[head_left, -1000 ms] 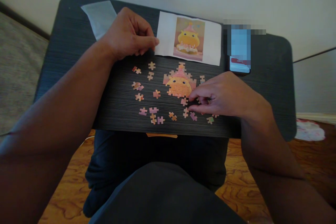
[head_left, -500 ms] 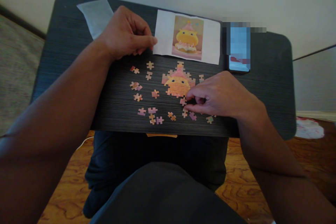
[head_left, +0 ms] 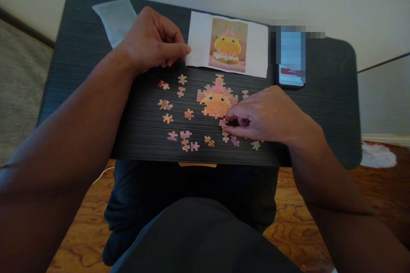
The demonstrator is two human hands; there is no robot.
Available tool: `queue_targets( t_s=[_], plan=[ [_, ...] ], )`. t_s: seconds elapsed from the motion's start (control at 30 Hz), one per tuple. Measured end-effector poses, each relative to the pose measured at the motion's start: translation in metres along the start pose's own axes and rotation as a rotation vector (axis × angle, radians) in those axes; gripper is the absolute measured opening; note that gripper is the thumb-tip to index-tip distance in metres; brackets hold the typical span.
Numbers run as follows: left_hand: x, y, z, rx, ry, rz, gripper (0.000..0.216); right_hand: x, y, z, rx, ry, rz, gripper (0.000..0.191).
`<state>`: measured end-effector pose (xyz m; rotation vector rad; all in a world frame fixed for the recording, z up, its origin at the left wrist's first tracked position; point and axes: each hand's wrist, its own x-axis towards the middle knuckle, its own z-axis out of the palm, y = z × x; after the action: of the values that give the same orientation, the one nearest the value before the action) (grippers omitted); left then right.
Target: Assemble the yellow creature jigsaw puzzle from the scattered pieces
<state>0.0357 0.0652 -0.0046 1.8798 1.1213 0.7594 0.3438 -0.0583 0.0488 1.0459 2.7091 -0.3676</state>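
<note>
My left hand (head_left: 160, 42) is closed, with thumb and fingertips pinching the left edge of a white sheet (head_left: 197, 42) that carries a printed picture of a yellow cartoon animal in a pink party hat. My right hand (head_left: 262, 115) holds a small pink puzzle piece (head_left: 222, 123) between thumb and forefinger. That piece is just below the lower right edge of a partly joined puzzle (head_left: 216, 102), which shows the same hat and yellow face. I cannot tell whether it touches the joined part. Some pieces to the right are partly hidden by my right hand.
Several loose puzzle pieces (head_left: 185, 144) lie left of and below the joined part on the dark table (head_left: 141, 145). A pale plastic bag (head_left: 117, 19) lies behind my left wrist. At the right stands a phone (head_left: 292, 76) with its screen lit, its upper part blurred out.
Almost nothing differs. The right fingertips and the pink piece have shifted very slightly; my left hand keeps its pinch on the sheet, and the view has drifted a little.
</note>
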Motion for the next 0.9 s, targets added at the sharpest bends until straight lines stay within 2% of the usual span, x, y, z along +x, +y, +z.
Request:
queue_targets(
  t_s=[0.37,0.57,0.9],
  plan=[
    [0.001,-0.001,0.001,-0.013,-0.004,0.020,0.019,-0.003,0.004,0.001,0.095,0.030,-0.014,0.032],
    [-0.001,0.001,0.001,0.009,0.008,0.026,0.020,-0.006,0.010,0.002,0.159,0.038,-0.066,0.020],
    [-0.002,0.007,0.001,0.032,0.006,-0.028,0.020,-0.004,0.006,0.002,0.099,0.013,-0.038,0.025]
  ],
)
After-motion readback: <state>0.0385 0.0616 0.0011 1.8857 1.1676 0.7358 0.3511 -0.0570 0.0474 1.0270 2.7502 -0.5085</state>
